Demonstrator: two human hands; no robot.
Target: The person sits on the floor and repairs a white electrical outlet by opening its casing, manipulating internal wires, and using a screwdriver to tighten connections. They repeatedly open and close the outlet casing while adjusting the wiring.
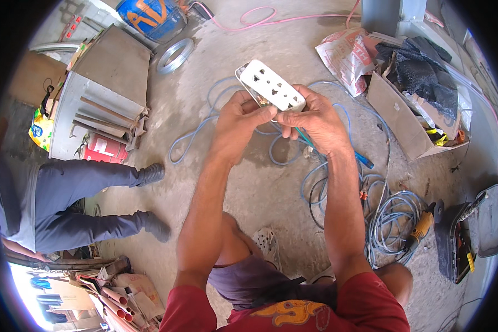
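Grey concrete floor (166, 119) bears tangled blue cable (377, 229), a cardboard box (391, 119) and wire coil (166, 66); 1 co-worker (83, 180) stands at left. Above the floor, left grip (238, 127) and right grip (322, 122) clasp a white socket strip (268, 82).

Blue drum (152, 21) near silver coil (187, 53)

Bare grey concrete floor (178, 191) leaves passage between the person's left forearm (207, 205) and a second person's dark shoes (151, 175). Beneath the white rectangular socket strip (274, 87), loose blue cable loops (192, 133) lie in the way. Rightward, a blue-grey cable coil (377, 227), yellow power tool (422, 226) and brown cardboard box (390, 119) obstruct low movement.
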